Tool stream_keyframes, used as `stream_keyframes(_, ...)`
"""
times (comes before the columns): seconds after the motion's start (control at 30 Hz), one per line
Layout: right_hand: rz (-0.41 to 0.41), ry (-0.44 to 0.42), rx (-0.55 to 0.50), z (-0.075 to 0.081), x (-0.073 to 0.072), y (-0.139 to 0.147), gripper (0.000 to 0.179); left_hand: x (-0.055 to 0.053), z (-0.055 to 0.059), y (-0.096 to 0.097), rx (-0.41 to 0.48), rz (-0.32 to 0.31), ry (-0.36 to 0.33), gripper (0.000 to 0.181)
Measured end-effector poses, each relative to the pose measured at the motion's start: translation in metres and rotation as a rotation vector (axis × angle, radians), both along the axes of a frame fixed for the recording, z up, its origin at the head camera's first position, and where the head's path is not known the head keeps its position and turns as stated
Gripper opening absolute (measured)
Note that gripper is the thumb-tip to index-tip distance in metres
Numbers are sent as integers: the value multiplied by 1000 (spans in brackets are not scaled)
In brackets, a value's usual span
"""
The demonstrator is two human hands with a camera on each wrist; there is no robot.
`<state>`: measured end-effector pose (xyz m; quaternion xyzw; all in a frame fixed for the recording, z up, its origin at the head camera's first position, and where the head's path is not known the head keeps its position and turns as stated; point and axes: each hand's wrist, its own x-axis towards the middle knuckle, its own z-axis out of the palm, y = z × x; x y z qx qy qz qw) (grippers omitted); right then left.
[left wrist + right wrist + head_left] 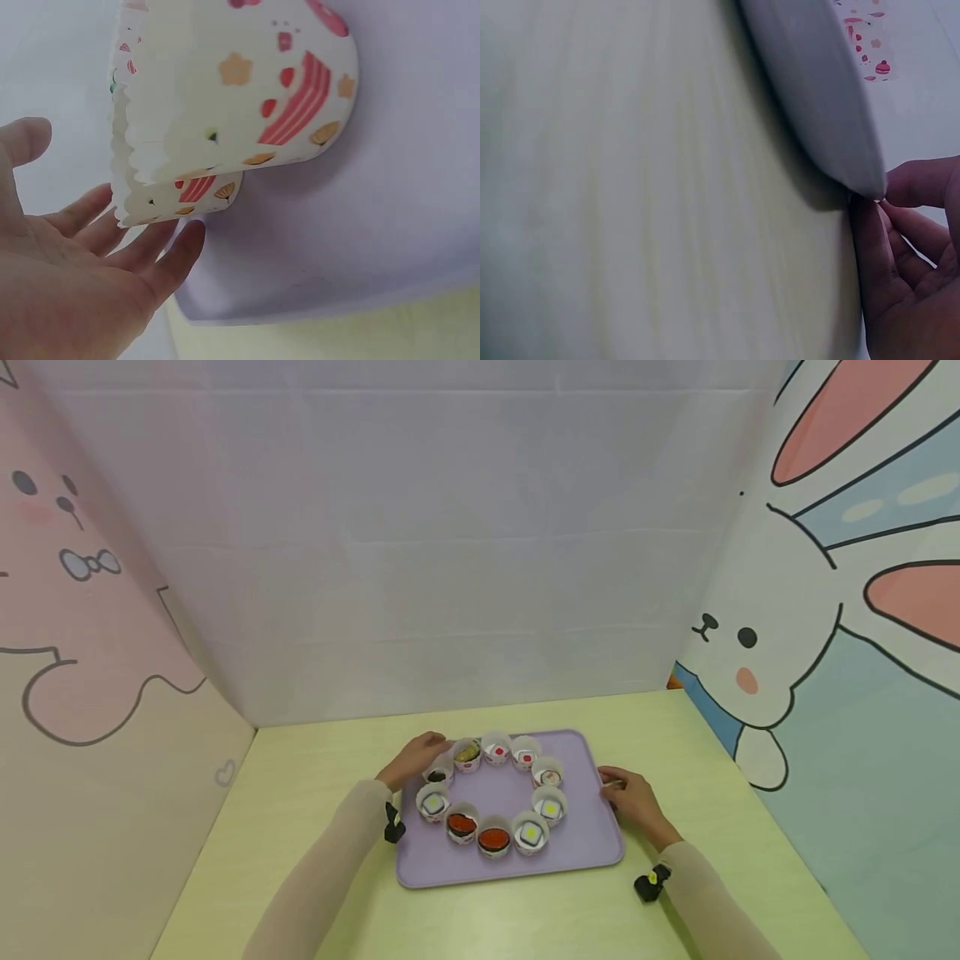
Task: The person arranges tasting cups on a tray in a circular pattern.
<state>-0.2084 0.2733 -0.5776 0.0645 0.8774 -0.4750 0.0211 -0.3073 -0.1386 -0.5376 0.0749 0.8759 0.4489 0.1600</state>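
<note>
A lilac tray (pixel 581 827) carries several printed paper cups in a ring, each with a sushi piece inside. Two front cups hold red-topped sushi (pixel 493 839); others hold white rolls with yellow centres (pixel 532 834) or red centres (pixel 498 750). My left hand (pixel 414 762) is at the tray's back left, fingers extended beside a paper cup (pixel 292 97); its fingertips reach close to a second cup (pixel 214 193). At the tray's right edge, my right hand (pixel 633 802) pinches the rim between thumb and fingers (pixel 874 247).
The tray lies on a pale yellow table (pixel 315 827). A white sheet (pixel 450 543) hangs behind it. Cartoon-printed panels stand at both sides, with a rabbit (pixel 750 685) on the right. Both wrists wear small black devices (pixel 651 883).
</note>
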Motion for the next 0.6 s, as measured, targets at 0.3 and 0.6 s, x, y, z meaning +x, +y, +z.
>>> stream_keyframes(0.3, 0, 12, 15, 0, -3, -1, 47, 13, -3, -13, 103, 49, 37, 57)
stream_keyframes(0.6, 8, -5, 22, 1, -2, 4, 46, 27, 6, -17, 208, 106, 48, 56)
